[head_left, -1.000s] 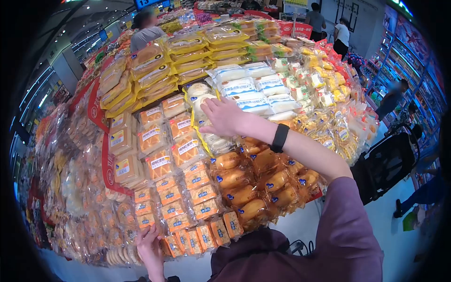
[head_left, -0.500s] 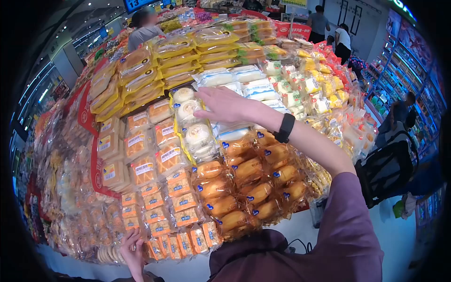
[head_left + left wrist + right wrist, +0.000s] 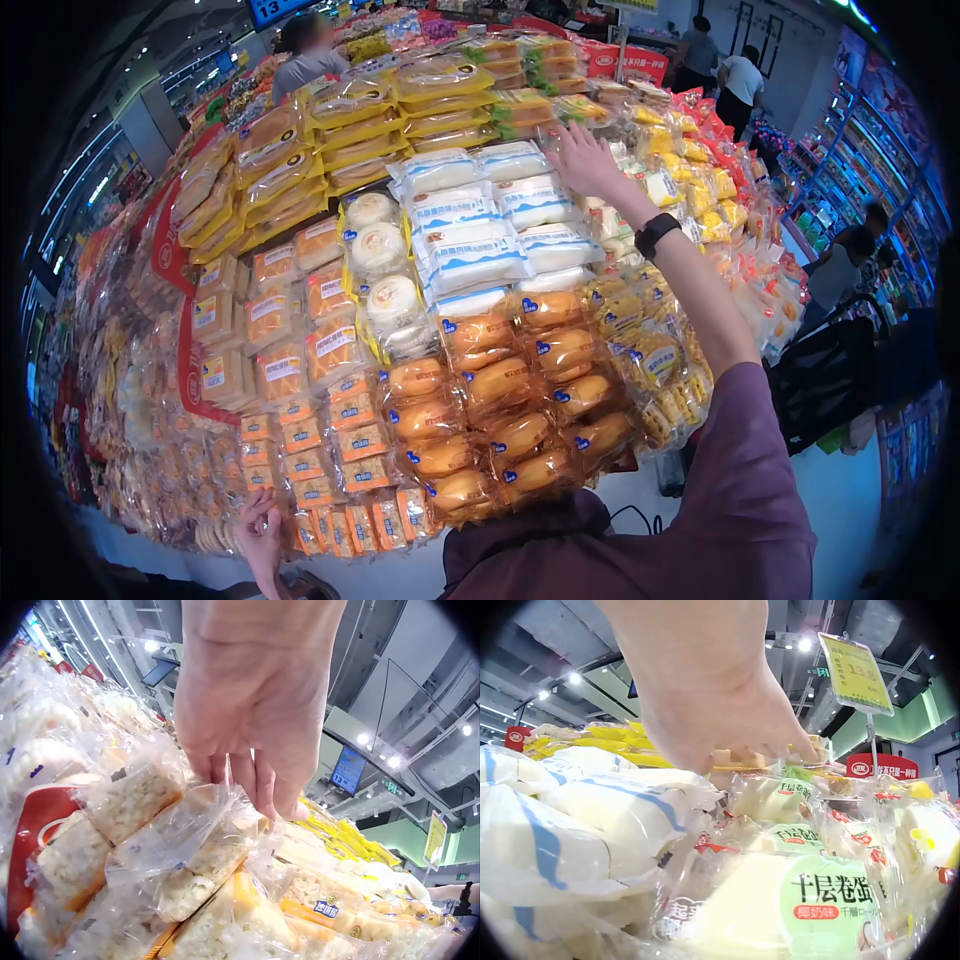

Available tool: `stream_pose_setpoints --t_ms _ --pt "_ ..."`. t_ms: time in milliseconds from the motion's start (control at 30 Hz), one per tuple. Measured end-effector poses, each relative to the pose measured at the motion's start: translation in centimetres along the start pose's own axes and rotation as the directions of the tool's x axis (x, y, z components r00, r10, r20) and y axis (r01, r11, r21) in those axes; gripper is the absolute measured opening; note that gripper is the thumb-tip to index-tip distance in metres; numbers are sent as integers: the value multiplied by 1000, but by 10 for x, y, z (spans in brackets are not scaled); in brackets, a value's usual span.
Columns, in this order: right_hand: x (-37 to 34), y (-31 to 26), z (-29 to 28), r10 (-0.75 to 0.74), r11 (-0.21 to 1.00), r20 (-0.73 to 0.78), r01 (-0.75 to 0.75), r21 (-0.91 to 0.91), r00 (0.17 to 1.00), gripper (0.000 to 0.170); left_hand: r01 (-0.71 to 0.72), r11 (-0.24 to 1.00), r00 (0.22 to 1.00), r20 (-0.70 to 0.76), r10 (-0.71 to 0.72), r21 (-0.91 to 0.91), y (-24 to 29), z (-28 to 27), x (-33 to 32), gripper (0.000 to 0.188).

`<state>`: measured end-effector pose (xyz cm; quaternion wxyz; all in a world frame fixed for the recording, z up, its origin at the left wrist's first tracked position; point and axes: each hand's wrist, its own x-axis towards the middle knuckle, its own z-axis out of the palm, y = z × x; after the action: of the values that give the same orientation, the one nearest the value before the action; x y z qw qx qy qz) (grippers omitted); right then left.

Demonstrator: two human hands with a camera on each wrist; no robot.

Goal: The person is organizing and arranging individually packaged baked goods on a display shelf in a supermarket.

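Moving across: right hand off the round buns, now by the green-label rolls.
Grip loosely spread, nothing held; rolls lie right of blue-striped bags, seemingly the new focus. Left hand at orange-banded packs, fingertips hidden, hold unclear.

Right arm reaching deep over the table, right hand palm-down with fingers extended, and here's the left hand, low at the near edge, fingers loosely bent!
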<state>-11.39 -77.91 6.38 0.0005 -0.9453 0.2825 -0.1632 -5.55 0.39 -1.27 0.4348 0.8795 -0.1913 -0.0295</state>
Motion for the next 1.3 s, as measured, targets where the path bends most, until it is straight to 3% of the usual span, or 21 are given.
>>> stream_pose_setpoints --t_ms 67,167,267,533,800,833,900,1067,1267,1300 --pt "10 25 15 -69 996 174 78 -47 982 67 30 999 1000 -6 -30 -30 -4 0 2 19" --pt "10 36 4 -145 989 236 134 63 961 65 27 999 999 -25 -28 -43 -4 3 1 19" --pt "10 39 0 -169 986 250 161 52 953 63 28 1000 999 -23 -28 -9 -4 2 3 15" --pt "9 41 8 -208 977 182 214 -11 961 68 26 1000 998 -55 -27 -15 -6 8 3 11" --pt "3 34 6 -165 973 215 195 -126 963 71 8 1000 996 -86 -6 23 -6 11 1 12" --pt "8 45 24 -224 971 59 228 -76 973 67 6 1000 996 -85 -4 25 -6 12 1 13" --pt "36 75 53 -244 961 70 251 -119 967 70 8 1000 995 -98 -9 -13 -5 13 1 13" --pt "41 81 56 -272 941 91 284 -182 958 71 -6 1000 995 -96 8 24 -9 13 2 15" --pt "38 86 42 -286 957 100 288 -11 953 74 9 998 995 -103 -2 68 -11 12 3 16" --pt "30 79 22 -265 964 156 263 32 952 73 21 997 994 -106 -13 70 -7 12 3 16"
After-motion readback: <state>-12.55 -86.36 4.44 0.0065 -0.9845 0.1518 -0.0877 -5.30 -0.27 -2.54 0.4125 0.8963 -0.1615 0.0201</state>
